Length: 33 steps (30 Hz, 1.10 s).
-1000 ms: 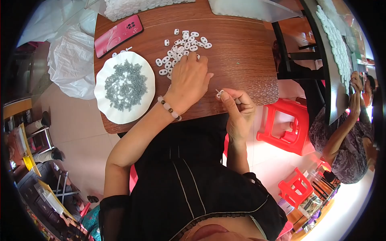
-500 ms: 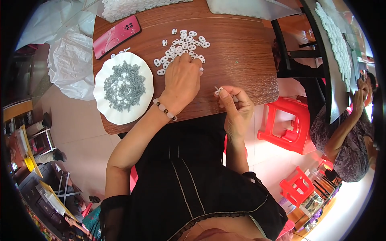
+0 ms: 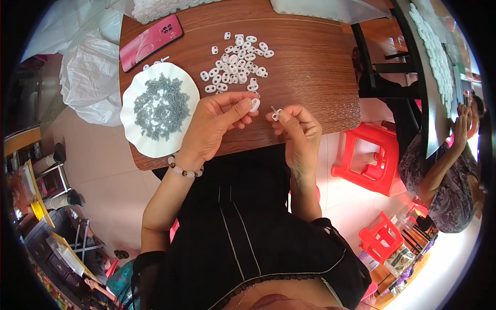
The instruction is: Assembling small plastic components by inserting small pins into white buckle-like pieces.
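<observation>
Between thumb and index finger, my left hand pinches a small white oval plastic piece with holes. Just to its right, my right hand is closed on another white plastic piece, from which a thin greyish pin sticks up. The two pieces are close but apart. Beyond my hands lies a loose pile of white two-hole pieces on the brown wooden table. By my left wrist stands a white wavy-rimmed plate heaped with small grey pins.
A pink phone lies at the table's far left, beside a white plastic bag. More white pieces fill a tray at the back. Red stools stand to the right, where another person works at a second table.
My left hand has drawn back from the pile toward me, bringing a white piece up beside my right hand. The right hand has shifted slightly left, still holding its piece.
</observation>
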{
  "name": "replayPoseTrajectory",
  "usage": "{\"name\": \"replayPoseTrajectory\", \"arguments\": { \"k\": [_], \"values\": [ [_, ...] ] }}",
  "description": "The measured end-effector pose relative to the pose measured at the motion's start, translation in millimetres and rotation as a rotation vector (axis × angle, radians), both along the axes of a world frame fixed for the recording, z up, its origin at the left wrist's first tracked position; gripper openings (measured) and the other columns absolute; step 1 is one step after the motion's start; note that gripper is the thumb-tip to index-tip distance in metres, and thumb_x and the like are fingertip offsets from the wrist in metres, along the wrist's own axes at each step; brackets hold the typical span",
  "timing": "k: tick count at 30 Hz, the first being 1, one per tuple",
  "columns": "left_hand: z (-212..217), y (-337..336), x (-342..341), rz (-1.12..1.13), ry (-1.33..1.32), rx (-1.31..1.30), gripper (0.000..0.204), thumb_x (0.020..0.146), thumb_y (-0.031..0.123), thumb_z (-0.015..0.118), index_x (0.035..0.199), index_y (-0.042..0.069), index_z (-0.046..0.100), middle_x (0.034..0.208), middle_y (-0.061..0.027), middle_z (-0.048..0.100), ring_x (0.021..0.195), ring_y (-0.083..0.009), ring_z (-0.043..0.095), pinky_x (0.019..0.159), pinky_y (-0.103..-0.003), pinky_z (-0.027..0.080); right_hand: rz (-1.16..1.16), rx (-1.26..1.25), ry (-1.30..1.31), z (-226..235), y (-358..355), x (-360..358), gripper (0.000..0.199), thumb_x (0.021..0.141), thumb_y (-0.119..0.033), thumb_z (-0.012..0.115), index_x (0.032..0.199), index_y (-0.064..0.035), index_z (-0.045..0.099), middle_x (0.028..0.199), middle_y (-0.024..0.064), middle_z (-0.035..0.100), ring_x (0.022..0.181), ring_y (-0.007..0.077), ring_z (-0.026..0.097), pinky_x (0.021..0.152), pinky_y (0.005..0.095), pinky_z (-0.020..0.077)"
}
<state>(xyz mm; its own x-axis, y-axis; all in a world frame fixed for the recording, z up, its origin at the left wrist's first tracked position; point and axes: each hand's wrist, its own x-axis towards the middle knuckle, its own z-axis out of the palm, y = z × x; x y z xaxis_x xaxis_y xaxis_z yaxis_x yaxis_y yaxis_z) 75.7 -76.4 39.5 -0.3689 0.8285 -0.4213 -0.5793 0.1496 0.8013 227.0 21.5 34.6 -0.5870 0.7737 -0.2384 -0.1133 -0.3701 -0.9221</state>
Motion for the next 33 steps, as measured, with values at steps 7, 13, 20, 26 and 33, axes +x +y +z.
{"name": "replayPoseTrajectory", "arguments": {
  "k": [7,13,20,26,33],
  "values": [
    [-8.0,-16.2,0.2,0.056,-0.119,0.034,0.025,0.090,0.017,0.064,0.107,-0.001,0.066,0.087,-0.0055,0.067,0.074,-0.0085,0.059,0.068,-0.020,0.049,0.158,-0.052,0.072,3.1,-6.3,-7.5,0.009,0.086,-0.008,0.059,0.081,-0.0007,0.060,0.106,0.0188,0.065,0.076,0.0089,0.059,0.069,0.0207,0.0472],
    [-14.2,-19.3,1.0,0.026,-0.090,0.053,0.023,0.091,0.017,0.063,0.106,0.000,0.067,0.096,-0.0075,0.069,0.077,-0.0065,0.057,0.070,-0.020,0.048,0.192,-0.078,0.061,5.6,-10.2,-10.9,0.005,0.085,-0.003,0.059,0.082,0.0003,0.060,0.109,0.0204,0.063,0.086,0.0130,0.062,0.075,0.0246,0.0516],
    [-22.4,-20.8,-1.1,0.002,-0.064,0.026,0.024,0.093,0.019,0.060,0.106,0.001,0.068,0.104,-0.0113,0.068,0.080,-0.0047,0.056,0.073,-0.019,0.047,0.212,-0.107,0.040,11.4,-8.6,-12.9,0.004,0.085,0.002,0.060,0.082,0.0011,0.058,0.107,0.0166,0.066,0.088,0.0112,0.059,0.080,0.0258,0.0468],
    [-23.8,-21.5,-0.9,0.010,-0.047,0.035,0.024,0.093,0.019,0.059,0.106,0.000,0.068,0.105,-0.0118,0.068,0.081,-0.0047,0.057,0.073,-0.019,0.047,0.214,-0.106,0.030,8.1,-8.4,-14.1,0.004,0.085,0.003,0.060,0.081,0.0012,0.058,0.107,0.0170,0.066,0.087,0.0106,0.058,0.080,0.0253,0.0466],
    [-22.0,-20.6,0.0,0.056,-0.033,0.041,0.023,0.088,0.020,0.067,0.101,0.001,0.070,0.087,-0.0046,0.069,0.074,-0.0072,0.057,0.070,-0.021,0.047,0.211,-0.117,0.039,7.4,-8.7,-15.7,0.005,0.085,0.004,0.060,0.081,0.0019,0.058,0.106,0.0178,0.065,0.086,0.0108,0.059,0.079,0.0255,0.0478]
  ]
}}
